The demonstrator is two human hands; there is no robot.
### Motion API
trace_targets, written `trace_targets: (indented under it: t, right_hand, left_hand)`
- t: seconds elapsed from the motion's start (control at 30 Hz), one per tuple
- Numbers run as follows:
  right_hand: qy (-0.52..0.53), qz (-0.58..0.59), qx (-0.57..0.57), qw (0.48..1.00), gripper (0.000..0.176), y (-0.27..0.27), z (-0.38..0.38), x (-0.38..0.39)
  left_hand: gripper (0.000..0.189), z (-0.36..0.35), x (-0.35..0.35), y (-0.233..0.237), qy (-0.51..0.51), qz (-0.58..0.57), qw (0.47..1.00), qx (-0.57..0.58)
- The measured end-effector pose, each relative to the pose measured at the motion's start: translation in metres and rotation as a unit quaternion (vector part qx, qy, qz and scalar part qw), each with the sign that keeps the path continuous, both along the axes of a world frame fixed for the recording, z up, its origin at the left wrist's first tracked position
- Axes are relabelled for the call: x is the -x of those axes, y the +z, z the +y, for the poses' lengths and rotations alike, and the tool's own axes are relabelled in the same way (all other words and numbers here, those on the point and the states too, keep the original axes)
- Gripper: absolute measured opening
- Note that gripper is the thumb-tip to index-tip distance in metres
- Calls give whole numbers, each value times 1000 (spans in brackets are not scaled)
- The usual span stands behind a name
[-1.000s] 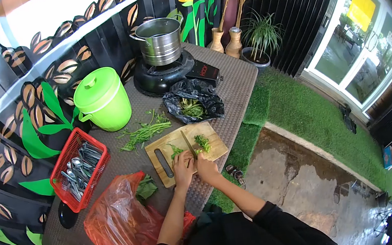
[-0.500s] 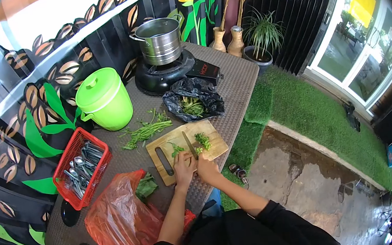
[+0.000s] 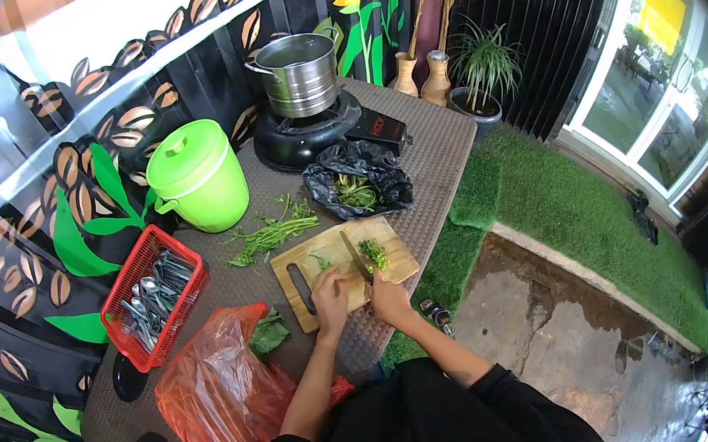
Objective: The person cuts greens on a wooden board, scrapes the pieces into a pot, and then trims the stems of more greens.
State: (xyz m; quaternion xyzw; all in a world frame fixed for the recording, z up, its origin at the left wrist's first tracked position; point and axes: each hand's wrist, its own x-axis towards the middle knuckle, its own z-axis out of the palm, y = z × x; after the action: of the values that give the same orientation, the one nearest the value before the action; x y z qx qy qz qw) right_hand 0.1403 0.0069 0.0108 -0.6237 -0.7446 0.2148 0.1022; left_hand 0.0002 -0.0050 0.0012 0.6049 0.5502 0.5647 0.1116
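Note:
My right hand (image 3: 390, 300) is wrapped round the handle of a knife (image 3: 354, 254), its blade pointing away from me over the wooden cutting board (image 3: 301, 257). Finely chopped green herbs (image 3: 373, 254) lie just right of the blade. My left hand (image 3: 329, 299) is at the near side of the board with fingers bent together. A small herb sprig (image 3: 322, 262) shows at its fingertips; the grip on it is partly hidden. More uncut herb stalks (image 3: 271, 237) lie on the table beyond the board.
A black plastic bag (image 3: 386, 192) with greens lies behind the board, before a stove (image 3: 295, 146) bearing a steel pot (image 3: 301, 89). Left are a lidded green bucket (image 3: 205, 187), a red cutlery basket (image 3: 121, 330) and an orange plastic bag (image 3: 215, 391). The table edge (image 3: 447, 182) runs along the right.
The knife has moved right, against the chopped herbs, which are now in one tighter pile. My left hand has drawn slightly away from the knife. The whole view has shifted a little.

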Motion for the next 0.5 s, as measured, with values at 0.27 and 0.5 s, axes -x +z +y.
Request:
trace_targets:
  t: [0.27,0.5]
  right_hand:
    - [-6,94,-5,996,37,17,-20,-1]
    - [-1,114,8,993,36,7,-31,-5]
  left_hand:
    - [11,33,49,-2,105,-97,978,151]
    - [12,40,54,-14,-14,94,980,176]
